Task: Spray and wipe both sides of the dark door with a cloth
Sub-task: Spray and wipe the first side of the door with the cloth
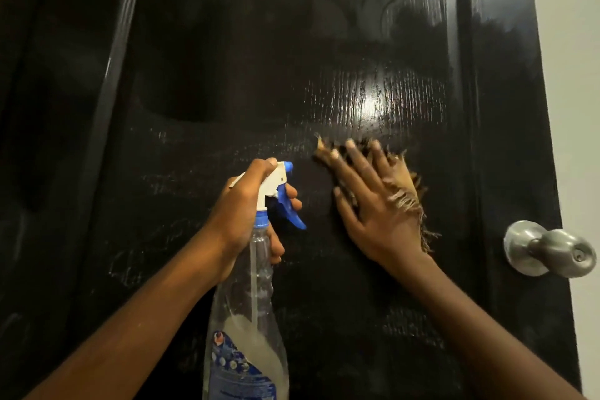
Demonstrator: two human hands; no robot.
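Note:
The dark glossy door [259, 75] fills the view, with wet streaks across its middle. My left hand [246, 204] grips the neck of a clear spray bottle [250, 318] with a white and blue trigger head, its nozzle aimed at the door. To the right, my right hand [373, 204] lies flat with fingers spread and presses a tan frayed cloth [406, 191] against the door panel. Most of the cloth is hidden under the hand.
A round silver door knob [548, 250] sticks out at the door's right edge, below and right of my right hand. A pale wall [574, 75] runs along the right side. A dark door frame [65, 107] stands on the left.

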